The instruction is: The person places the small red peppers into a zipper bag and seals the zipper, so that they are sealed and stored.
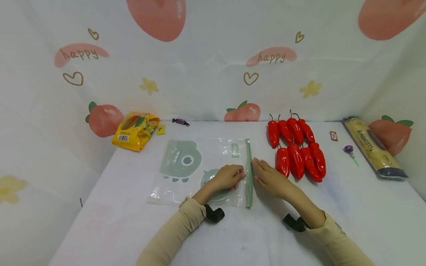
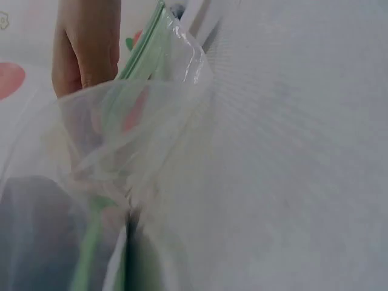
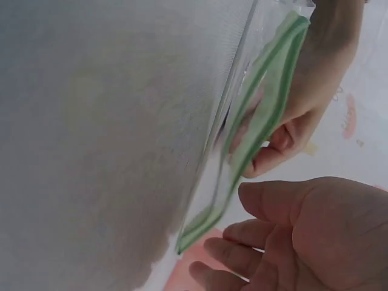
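A clear zip bag (image 1: pixel 196 144) with green cartoon prints lies flat on the table, its green zip edge (image 1: pixel 249 184) toward the right. My left hand (image 1: pixel 229 176) is over the bag, curled fingers pinching its upper film beside the zip. In the right wrist view the two green strips (image 3: pixel 276 103) of the mouth stand apart, with the left hand (image 3: pixel 297 130) close behind them. My right hand (image 1: pixel 271 179) is just right of the zip edge, fingers extended and holding nothing. Its thumb and fingers (image 3: pixel 242 254) are spread near the strip's end.
Several red peppers (image 1: pixel 295 159) lie in two rows beyond the right hand. Farther right are a small wrapped candy (image 1: pixel 334 136), a lollipop (image 1: pixel 348 149) and a spaghetti pack (image 1: pixel 374 147). A yellow snack bag (image 1: pixel 133 131), a yellow packet (image 1: pixel 161 129) and a purple-wrapped candy (image 1: pixel 181 121) sit back left.
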Available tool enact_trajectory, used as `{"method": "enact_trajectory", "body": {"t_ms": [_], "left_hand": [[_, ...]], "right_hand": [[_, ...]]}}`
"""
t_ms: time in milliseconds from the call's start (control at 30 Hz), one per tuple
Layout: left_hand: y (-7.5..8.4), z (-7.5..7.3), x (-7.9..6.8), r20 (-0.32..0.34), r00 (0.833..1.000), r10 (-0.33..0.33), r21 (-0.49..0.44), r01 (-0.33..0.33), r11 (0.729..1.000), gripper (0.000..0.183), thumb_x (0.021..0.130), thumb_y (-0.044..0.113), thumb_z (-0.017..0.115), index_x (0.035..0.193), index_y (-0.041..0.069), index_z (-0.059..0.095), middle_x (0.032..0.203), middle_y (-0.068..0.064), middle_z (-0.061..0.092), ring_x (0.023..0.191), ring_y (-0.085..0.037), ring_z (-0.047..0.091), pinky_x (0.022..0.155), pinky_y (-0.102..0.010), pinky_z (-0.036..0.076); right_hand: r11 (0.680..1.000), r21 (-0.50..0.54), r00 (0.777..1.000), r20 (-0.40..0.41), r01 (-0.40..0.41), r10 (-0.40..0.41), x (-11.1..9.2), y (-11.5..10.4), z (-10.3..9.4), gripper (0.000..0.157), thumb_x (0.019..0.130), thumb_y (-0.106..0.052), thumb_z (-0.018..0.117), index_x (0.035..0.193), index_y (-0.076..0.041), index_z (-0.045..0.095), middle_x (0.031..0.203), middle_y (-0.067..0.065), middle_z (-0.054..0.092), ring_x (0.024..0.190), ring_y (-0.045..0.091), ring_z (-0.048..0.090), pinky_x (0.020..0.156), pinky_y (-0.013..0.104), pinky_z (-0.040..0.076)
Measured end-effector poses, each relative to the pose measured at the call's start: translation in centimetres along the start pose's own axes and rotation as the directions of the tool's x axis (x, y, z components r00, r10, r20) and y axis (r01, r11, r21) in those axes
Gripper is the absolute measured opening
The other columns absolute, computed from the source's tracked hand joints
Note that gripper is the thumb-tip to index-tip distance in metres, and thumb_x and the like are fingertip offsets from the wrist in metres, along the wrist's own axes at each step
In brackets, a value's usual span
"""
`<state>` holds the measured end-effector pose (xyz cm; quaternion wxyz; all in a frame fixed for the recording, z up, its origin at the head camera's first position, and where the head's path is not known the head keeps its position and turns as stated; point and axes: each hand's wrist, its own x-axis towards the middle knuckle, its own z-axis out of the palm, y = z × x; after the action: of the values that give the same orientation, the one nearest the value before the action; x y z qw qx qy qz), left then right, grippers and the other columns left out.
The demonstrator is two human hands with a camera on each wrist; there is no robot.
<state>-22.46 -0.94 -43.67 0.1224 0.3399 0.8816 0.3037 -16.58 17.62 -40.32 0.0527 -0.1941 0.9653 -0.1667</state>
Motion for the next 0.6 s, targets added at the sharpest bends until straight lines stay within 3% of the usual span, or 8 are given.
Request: {"method": "enact_trajectory", "body": {"t_ms": [100,233,467,600], "left_hand": [[-0.5,0.0,-0.1,0.004,1.0,0.007,-0.126,-0.006,0.992,0.021,0.095,0.018,0.047,0.078,0.011,0.056,0.048,0.005,0.053,0.036,-0.002,0.049,0.044,-0.017,0.042],[-1.1,0.0,-0.3,-0.015,1.0,0.004,-0.286,-0.008,0.958,0.024,0.096,0.015,0.046,0.075,0.007,0.055,0.05,0.002,0.054,0.037,-0.004,0.05,0.04,-0.019,0.044],[-1.5,-0.3,-0.9,-0.079,0.997,0.005,-0.407,-0.036,0.913,0.022,0.095,0.011,0.046,0.077,0.003,0.055,0.056,-0.006,0.057,0.042,-0.007,0.052,0.042,-0.023,0.048],[-0.9,-1.0,-1.5,-0.126,0.99,0.063,-0.416,-0.11,0.902,0.022,0.096,0.009,0.045,0.079,-0.003,0.052,0.057,-0.012,0.056,0.044,-0.009,0.052,0.042,-0.022,0.046]], "right_hand": [[1.0,0.018,1.0,-0.001,0.017,-0.017,0.3,0.0,0.0,0.061,0.091,-0.021,0.054,0.14,0.004,0.029,0.146,0.021,0.03,0.133,0.043,0.03,0.102,0.055,0.034],[0.999,0.044,1.0,0.006,0.009,-0.009,0.8,0.1,0.1,0.064,0.092,-0.026,0.053,0.142,0.002,0.025,0.148,0.021,0.026,0.134,0.042,0.028,0.104,0.054,0.033],[0.998,0.062,1.0,0.017,0.021,-0.022,2.3,-0.1,0.5,0.078,0.085,-0.023,0.064,0.144,0.001,0.02,0.153,0.018,0.015,0.136,0.043,0.023,0.105,0.054,0.032],[0.998,0.051,0.998,0.049,0.041,-0.044,3.1,-0.1,0.7,0.07,0.085,-0.019,0.063,0.141,0.003,0.027,0.151,0.019,0.02,0.135,0.045,0.021,0.104,0.057,0.03]]}}
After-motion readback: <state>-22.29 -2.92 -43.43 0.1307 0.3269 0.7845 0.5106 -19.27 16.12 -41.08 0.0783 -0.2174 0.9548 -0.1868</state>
